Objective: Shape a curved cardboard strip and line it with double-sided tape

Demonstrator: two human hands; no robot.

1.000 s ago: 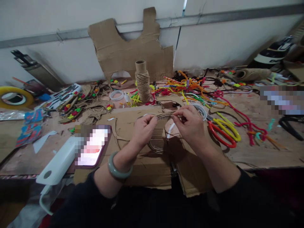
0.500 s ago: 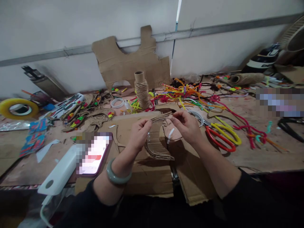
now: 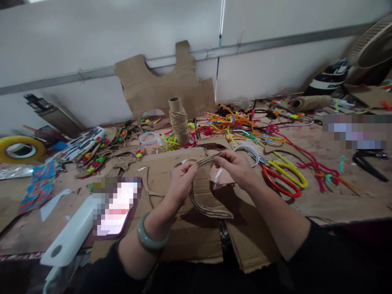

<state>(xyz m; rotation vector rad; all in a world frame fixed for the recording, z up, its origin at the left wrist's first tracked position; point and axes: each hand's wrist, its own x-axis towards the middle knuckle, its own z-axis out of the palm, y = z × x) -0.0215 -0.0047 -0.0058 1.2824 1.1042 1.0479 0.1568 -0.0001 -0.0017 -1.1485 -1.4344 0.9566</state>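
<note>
My left hand (image 3: pixel 181 180) and my right hand (image 3: pixel 234 168) pinch the two upper ends of a curved cardboard ring piece (image 3: pixel 206 197) wrapped in jute twine. The piece hangs between them above a flat cardboard sheet (image 3: pixel 183 232) at the table's front. A white strip (image 3: pixel 217 177) dangles below my right fingers. My left wrist wears a pale green bangle (image 3: pixel 150 239). A spool of jute twine (image 3: pixel 179 121) stands upright behind my hands.
Red and yellow scissors (image 3: pixel 283 178) lie right of my right hand. A phone (image 3: pixel 115 206) and a white device (image 3: pixel 72 232) rest at the left. Coloured pipe cleaners (image 3: pixel 245 120) spread across the back. A yellow tape roll (image 3: pixel 18 148) sits far left, cut cardboard (image 3: pixel 162 87) leans on the wall.
The view tipped so the table sits lower in frame. The curved piece swung down and now hangs more open below my hands, which stayed pinched on it.
</note>
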